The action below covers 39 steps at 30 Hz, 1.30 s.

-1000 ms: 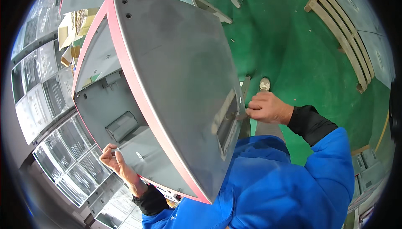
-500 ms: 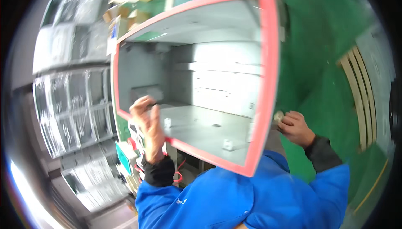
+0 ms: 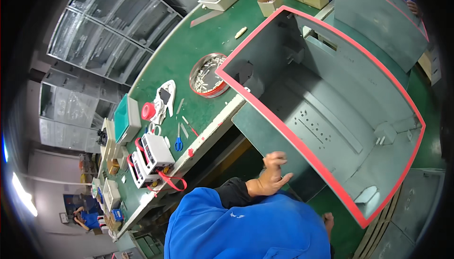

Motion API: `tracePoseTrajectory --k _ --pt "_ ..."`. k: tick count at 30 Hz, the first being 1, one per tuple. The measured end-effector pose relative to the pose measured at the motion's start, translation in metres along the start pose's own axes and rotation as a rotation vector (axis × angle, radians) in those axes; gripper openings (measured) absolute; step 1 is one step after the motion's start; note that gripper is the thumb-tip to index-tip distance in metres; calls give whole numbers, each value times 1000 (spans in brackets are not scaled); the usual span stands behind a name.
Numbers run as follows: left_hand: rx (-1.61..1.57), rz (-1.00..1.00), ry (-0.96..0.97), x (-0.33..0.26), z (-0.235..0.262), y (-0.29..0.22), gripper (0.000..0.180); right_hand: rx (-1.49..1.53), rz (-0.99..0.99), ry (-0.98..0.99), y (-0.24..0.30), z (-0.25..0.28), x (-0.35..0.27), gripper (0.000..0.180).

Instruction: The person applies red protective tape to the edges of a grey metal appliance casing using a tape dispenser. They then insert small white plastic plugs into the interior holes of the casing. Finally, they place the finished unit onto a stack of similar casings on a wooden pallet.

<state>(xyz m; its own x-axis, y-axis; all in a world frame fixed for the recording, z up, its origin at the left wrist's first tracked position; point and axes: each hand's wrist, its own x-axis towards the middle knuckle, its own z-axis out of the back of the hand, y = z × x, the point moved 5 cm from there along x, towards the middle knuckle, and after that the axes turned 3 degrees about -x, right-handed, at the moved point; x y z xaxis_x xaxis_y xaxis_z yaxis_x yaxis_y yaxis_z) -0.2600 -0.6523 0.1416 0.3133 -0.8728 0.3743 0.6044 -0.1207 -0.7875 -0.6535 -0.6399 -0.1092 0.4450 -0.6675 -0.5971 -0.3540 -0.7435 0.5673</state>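
Note:
A large grey metal cabinet [image 3: 302, 107], open at the front with a red strip round its rim, fills the right side. Beside its lower left edge is my left hand [image 3: 270, 177], apart from the rim, thumb and fingers spread with nothing seen in them. Only a bit of my right hand [image 3: 328, 222] shows past my blue jacket, low on the right; its fingers and anything in them are hidden. Inside the cabinet are a round dark part [image 3: 246, 74], a floor with several small holes, and small white fittings.
A green workbench [image 3: 165, 65] holds a round red tin [image 3: 208, 75] of small white pieces, blue scissors [image 3: 178, 143], white powered boxes [image 3: 157, 152] and a red tape roll [image 3: 148, 111]. Grey panels [image 3: 378, 22] stand behind the cabinet. Another person [image 3: 87, 219] is far off at lower left.
The view has swung, and the cabinet now lies further right. My left hand has left the opening and dropped below its edge. My right hand, earlier holding a small pale round piece, is mostly hidden.

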Motion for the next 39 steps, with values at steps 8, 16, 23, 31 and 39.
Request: tracePoseTrajectory --k 8,16,23,31,39 --pt "-447 310 490 -25 19 105 29 -832 701 371 5 -349 83 22" --pt "-161 889 108 -18 182 202 23 -781 317 535 -47 -468 110 17" --pt "693 1218 -245 -74 342 390 44 -1202 240 0 -14 -333 72 15" --pt "-412 582 -422 112 252 329 37 -285 465 -883 25 -102 -19 17" --pt "-897 629 383 301 150 159 54 248 540 -933 16 -2 63 35"
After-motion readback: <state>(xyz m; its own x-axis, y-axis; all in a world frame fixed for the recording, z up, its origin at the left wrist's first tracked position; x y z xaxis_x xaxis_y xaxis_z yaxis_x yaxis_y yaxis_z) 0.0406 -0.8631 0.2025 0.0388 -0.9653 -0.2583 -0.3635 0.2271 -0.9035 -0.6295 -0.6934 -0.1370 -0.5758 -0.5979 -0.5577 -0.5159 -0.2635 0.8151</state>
